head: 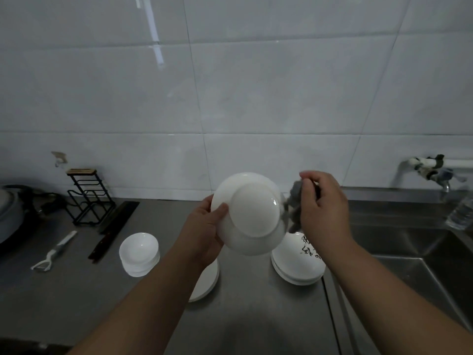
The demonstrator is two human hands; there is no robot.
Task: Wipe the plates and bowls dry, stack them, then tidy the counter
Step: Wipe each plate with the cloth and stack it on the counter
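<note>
My left hand (204, 226) grips a white bowl (252, 213) by its left rim and holds it above the counter with its underside turned toward me. Just right of the bowl, my right hand (323, 208) pinches a grey cloth (294, 208), which hangs against the bowl's right edge. A stack of small white dishes (139, 253) sits on the steel counter (76, 298) to the left. White plates (204, 285) lie partly hidden under my left forearm. A stack of white bowls (297, 265) stands at the right, the top one with dark writing inside.
A black rack (88, 198), a dark knife (115, 226) and a white peeler (53, 252) lie at the left, next to a pot (12, 211). The sink (414, 257) with a tap (432, 170) and a plastic bottle (462, 213) is at the right.
</note>
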